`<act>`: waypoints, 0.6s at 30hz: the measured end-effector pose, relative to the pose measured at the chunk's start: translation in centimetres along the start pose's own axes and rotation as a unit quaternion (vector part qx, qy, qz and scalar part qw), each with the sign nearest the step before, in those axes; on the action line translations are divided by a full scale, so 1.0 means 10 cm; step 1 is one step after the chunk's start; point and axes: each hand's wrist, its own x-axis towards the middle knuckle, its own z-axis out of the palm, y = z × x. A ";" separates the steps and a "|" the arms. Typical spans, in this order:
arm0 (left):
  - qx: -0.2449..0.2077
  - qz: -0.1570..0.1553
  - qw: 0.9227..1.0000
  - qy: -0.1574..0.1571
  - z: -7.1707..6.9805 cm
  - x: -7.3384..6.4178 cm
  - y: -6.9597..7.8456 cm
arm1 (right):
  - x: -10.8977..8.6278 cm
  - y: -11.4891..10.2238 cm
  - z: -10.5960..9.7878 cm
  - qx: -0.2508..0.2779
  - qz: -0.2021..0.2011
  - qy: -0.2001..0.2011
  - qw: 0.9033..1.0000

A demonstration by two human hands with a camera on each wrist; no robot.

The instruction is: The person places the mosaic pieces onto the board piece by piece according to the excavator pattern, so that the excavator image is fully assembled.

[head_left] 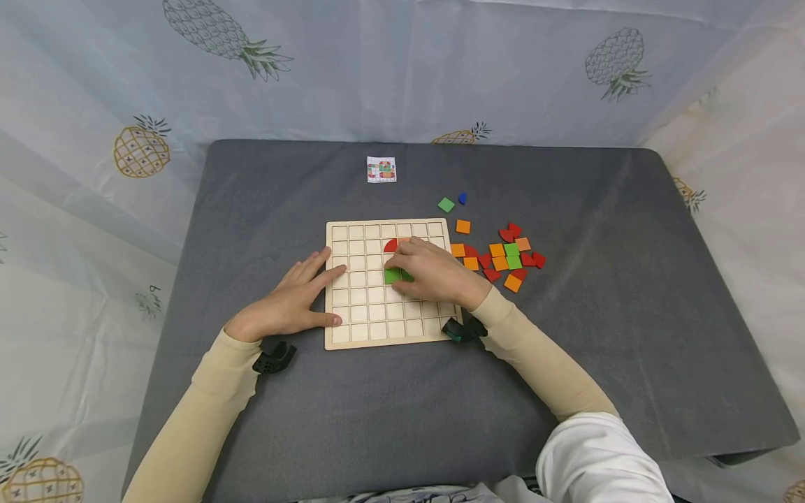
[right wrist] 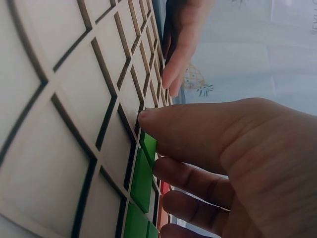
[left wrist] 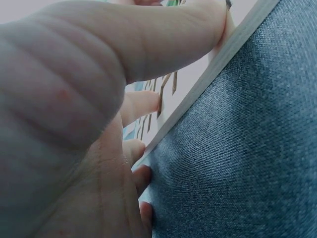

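Observation:
A square wooden grid board (head_left: 358, 337) lies on the grey table. My left hand (head_left: 286, 302) rests on its left edge, fingers spread and thumb near the lower left side. Over the middle of the board, my right hand (head_left: 437, 272) pinches a green square tile (right wrist: 148, 144) between thumb and forefinger, at a grid cell. More green tiles (right wrist: 141, 181) sit in cells beside it. Behind the fingers show a red curved piece (head_left: 390, 246) and an orange tile (head_left: 404, 240), partly hidden by the hand.
Loose orange, red and green pieces (head_left: 512, 261) lie scattered right of the board. Beyond it are an orange square (head_left: 462, 226), a green square (head_left: 446, 205) and a blue piece (head_left: 462, 198). A small pattern card (head_left: 381, 170) lies near the table's far edge.

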 end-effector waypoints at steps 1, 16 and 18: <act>0.001 0.000 1.000 0.000 0.00 0.00 0.00 | -0.01 0.00 -0.01 0.003 0.001 0.002 1.000; 0.004 0.001 1.000 0.001 0.00 0.00 0.01 | -0.40 0.26 -0.28 0.089 0.063 0.042 0.993; 0.003 0.001 1.000 0.001 0.00 0.00 0.01 | -0.48 0.32 -0.33 0.094 0.075 0.050 0.991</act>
